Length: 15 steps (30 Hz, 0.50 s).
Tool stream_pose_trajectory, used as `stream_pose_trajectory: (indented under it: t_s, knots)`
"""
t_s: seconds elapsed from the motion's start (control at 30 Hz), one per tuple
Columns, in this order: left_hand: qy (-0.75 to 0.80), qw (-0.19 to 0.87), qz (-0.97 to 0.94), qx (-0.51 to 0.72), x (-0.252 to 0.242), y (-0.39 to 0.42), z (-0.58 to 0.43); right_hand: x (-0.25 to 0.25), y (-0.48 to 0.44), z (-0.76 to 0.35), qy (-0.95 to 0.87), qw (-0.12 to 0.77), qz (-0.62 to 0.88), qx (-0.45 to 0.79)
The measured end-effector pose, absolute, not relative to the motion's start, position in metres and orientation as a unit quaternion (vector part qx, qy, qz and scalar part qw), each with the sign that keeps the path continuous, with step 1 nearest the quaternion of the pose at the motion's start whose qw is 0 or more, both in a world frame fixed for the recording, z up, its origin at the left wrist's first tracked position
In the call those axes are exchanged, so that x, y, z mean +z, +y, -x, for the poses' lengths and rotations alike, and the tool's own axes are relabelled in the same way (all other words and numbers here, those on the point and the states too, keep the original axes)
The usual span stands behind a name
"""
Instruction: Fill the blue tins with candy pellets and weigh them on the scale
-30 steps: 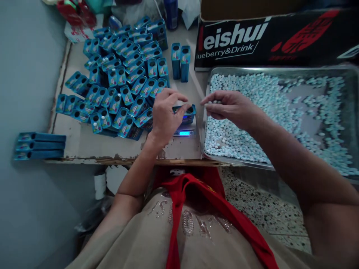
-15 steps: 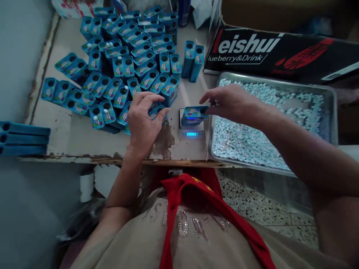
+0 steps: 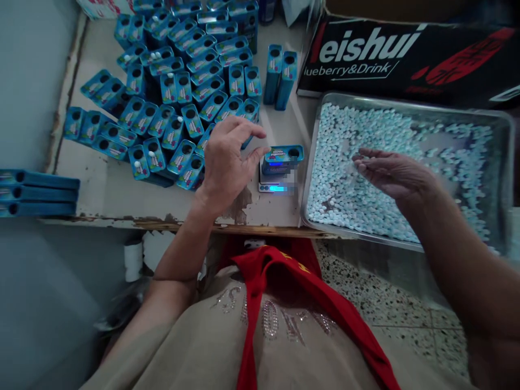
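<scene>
A small blue tin [image 3: 283,157] lies on a little scale [image 3: 277,187] with a lit blue display, near the table's front edge. My left hand [image 3: 226,162] hovers just left of it, fingers spread and curved, thumb tip close to the tin, holding nothing. My right hand [image 3: 388,172] is over the metal tray [image 3: 309,162] of pale blue tablets [image 3: 345,157], fingers loosely together and pointing left; whether tablets sit in them is unclear.
Several blue tins with round holes [image 3: 182,86] are piled on the table's left half. Two tins [image 3: 280,73] stand upright behind the scale. A black carton [image 3: 406,54] lies behind the tray. Flat blue sleeves [image 3: 36,192] are stacked at far left.
My right hand left the tin on the scale and moved right over the tray of tablets. My left hand let go of the pile and opened beside the scale.
</scene>
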<state>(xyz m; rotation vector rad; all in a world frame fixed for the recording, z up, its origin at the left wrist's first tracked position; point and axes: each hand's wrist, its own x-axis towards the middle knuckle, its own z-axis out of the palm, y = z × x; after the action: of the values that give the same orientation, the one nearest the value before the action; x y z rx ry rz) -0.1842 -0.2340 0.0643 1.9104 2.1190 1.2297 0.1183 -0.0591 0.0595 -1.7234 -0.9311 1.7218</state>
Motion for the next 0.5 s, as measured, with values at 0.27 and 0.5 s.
stream_pose_trajectory:
  t_s: [0.27, 0.5]
  knots:
    - [0.695, 0.052, -0.648, 0.308, 0.080, -0.232, 0.166, 0.070, -0.063, -0.095, -0.524, 0.170, 0.498, 0.670]
    - [0.720, 0.053, -0.632, 0.282, 0.076, -0.241, 0.162, 0.084, -0.054, -0.041, -0.733, 0.109, 0.307, 0.597]
